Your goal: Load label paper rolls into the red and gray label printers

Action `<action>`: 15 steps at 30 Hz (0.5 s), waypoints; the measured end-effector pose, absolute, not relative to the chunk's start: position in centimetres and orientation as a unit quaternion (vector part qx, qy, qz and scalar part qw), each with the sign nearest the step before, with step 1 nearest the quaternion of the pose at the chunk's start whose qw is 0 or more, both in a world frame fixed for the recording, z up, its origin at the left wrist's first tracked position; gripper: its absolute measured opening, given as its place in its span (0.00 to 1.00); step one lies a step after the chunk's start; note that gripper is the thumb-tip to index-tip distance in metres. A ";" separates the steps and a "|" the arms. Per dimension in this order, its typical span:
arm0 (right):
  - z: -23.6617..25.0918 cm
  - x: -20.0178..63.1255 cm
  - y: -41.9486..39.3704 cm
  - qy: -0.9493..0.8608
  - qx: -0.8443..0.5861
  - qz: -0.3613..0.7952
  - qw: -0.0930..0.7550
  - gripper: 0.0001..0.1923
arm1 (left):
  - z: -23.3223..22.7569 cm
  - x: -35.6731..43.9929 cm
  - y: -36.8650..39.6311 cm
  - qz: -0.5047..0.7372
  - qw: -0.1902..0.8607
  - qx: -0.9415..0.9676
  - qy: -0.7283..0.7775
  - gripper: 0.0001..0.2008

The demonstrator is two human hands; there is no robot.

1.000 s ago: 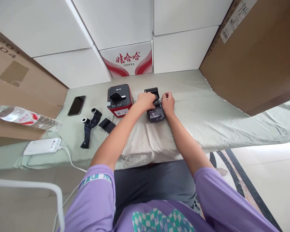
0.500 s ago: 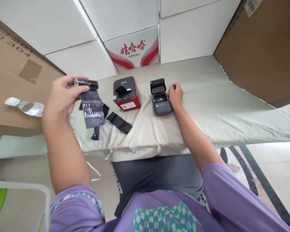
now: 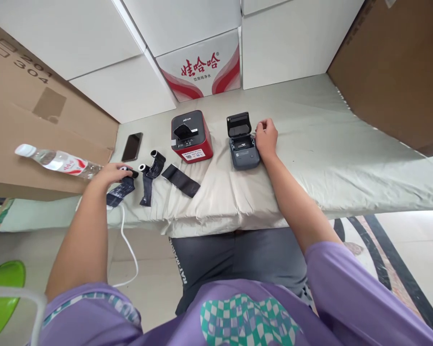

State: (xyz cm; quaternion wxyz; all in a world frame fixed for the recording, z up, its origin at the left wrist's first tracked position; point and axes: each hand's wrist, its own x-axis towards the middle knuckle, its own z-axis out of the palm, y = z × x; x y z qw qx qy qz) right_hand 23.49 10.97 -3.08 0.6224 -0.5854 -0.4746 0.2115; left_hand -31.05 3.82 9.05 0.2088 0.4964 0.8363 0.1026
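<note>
My left hand is closed around a roll of black printer ribbon, low over the cloth at the left, with a crinkled tail hanging toward me. Just right of it lie two more rolls of black ribbon, one near and one behind, their ends unrolled. My right hand rests with curled fingers against the right side of a small grey label printer; nothing shows in it. The printer's black lid stands raised.
A red and black printer sits mid-table, a flat black strip before it. Further left are a phone and a water bottle. Cardboard boxes flank the cloth-covered table; white boxes line the back.
My left hand has brought the ribbon roll down from the air to the table at the left, uncovering the phone and the other rolls. My right hand stays beside the grey printer.
</note>
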 end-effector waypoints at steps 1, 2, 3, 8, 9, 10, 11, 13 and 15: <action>-3.1 23.5 11.0 -0.467 -0.595 0.209 0.620 0.15 | 9.0 -31.1 3.8 0.098 0.202 0.504 0.834 0.26; -3.0 23.5 11.0 -0.462 -0.600 0.208 0.619 0.15 | 9.1 -31.2 3.9 0.094 0.185 0.514 0.832 0.26; -3.0 23.5 11.0 -0.462 -0.598 0.208 0.621 0.16 | 9.4 -31.2 4.0 0.093 0.162 0.528 0.828 0.25; -3.2 23.6 11.3 -0.466 -0.601 0.210 0.614 0.17 | 11.1 -28.5 4.7 0.075 -0.027 0.676 0.733 0.17; -3.2 23.7 11.3 -0.468 -0.603 0.209 0.612 0.16 | 11.3 -27.5 4.9 0.052 -0.046 0.713 0.698 0.20; -3.3 23.8 11.4 -0.470 -0.605 0.206 0.610 0.16 | 11.3 -26.4 5.2 0.026 -0.046 0.745 0.665 0.23; -3.4 23.8 11.4 -0.473 -0.606 0.202 0.606 0.16 | 11.3 -25.5 5.5 0.005 -0.028 0.769 0.639 0.26; -3.6 24.0 11.4 -0.483 -0.611 0.188 0.598 0.17 | 10.9 -24.1 6.3 -0.022 0.032 0.793 0.607 0.25; -3.7 24.0 11.4 -0.524 -0.601 0.166 0.581 0.17 | 10.2 -23.4 7.3 -0.014 0.085 0.798 0.596 0.21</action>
